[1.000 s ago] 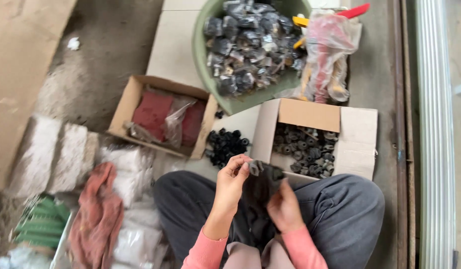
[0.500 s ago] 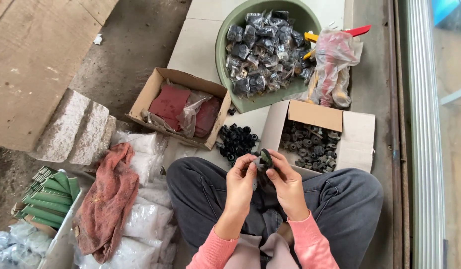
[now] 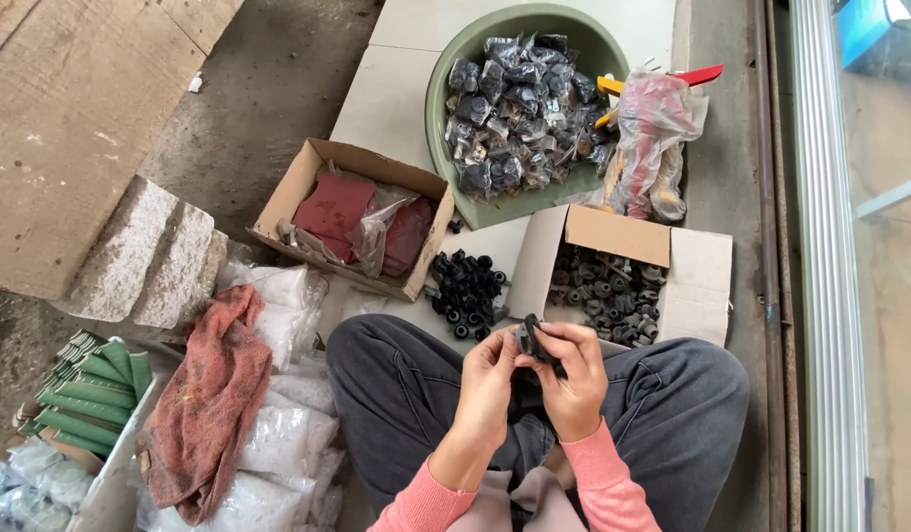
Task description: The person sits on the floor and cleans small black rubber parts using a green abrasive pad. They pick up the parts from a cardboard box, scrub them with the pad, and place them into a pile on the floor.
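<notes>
We're looking down at our lap, and both hands meet over the knees on one small black rubber part [image 3: 530,340]. It's dark, matte and ring-like, though its fine shape is hard to make out. Our left hand [image 3: 488,379] pinches its near side, our right hand [image 3: 576,379] clamps the other. Just beyond sit a loose pile of black parts [image 3: 465,289] and an open cardboard box [image 3: 694,276] holding more.
</notes>
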